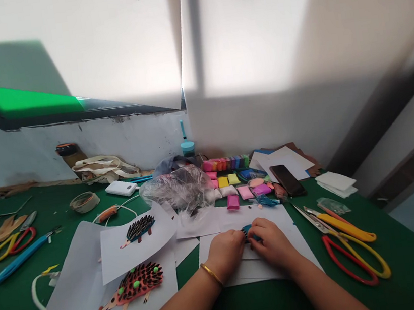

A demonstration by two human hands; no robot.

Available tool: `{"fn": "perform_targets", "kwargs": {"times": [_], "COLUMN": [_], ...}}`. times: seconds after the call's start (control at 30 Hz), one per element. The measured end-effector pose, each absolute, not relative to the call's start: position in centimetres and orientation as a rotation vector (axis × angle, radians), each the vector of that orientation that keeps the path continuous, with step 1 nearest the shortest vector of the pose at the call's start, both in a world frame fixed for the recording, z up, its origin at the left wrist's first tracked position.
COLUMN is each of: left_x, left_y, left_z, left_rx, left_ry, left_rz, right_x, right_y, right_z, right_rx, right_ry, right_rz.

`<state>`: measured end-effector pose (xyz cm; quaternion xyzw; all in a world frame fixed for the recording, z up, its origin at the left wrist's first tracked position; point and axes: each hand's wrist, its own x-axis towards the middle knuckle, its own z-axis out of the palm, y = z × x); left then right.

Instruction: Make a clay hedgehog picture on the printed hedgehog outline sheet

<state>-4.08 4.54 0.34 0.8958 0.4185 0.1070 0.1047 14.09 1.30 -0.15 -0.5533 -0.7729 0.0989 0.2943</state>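
Note:
My left hand (pixel 227 252), with a gold bangle at the wrist, rests on white paper (pixel 301 249), its fingers curled at the left edge of a small blue and black clay figure (pixel 246 232). From the right, my right hand (pixel 271 244) bends its fingers over the same figure and covers part of it. What lies between the fingertips is too small to make out. Left of my hands, one sheet bears a black-spined hedgehog figure (pixel 140 229), and another bears a pink hedgehog (pixel 138 284) with green dots.
Clay packets (pixel 232 202) and a crumpled plastic bag (pixel 181 189) lie beyond my hands. A phone (pixel 287 180), scissors (pixel 351 253) and a yellow cutter (pixel 348 226) are at right. More scissors (pixel 13 245) and a white cable (pixel 37 299) are at left.

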Motion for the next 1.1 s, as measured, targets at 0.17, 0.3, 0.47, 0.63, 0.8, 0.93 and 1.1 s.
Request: {"fn": "perform_targets", "kwargs": {"times": [0.17, 0.3, 0.47, 0.63, 0.8, 0.93, 1.1], "left_x": [-3.9, -3.9, -3.9, -3.9, -4.2, -4.4, -4.2], "left_y": [4.5, 4.5, 4.4, 4.4, 4.6, 4.7, 4.7], "left_z": [0.7, 0.9, 0.8, 0.8, 1.1, 1.3, 1.0], "left_rx": [2.628, 2.621, 2.630, 2.629, 2.571, 2.534, 2.552], "left_ry": [1.247, 1.258, 1.269, 1.275, 1.279, 1.279, 1.291], "left_rz": [0.273, 0.242, 0.237, 0.246, 0.289, 0.308, 0.293], "right_x": [14.0, 14.0, 13.9, 14.1, 14.8, 14.9, 14.4], "right_y": [1.2, 1.3, 1.3, 1.3, 1.3, 1.5, 1.7], "right_z": [-0.1, -0.1, 0.0, 0.1, 0.5, 0.3, -0.2], "right_rx": [-1.493, -1.511, -1.522, -1.506, -1.457, -1.474, -1.465], "right_ry": [-2.057, -2.059, -2.058, -2.035, -1.936, -1.901, -1.940], "right_rz": [0.250, 0.252, 0.253, 0.308, 0.412, 0.412, 0.367]}}
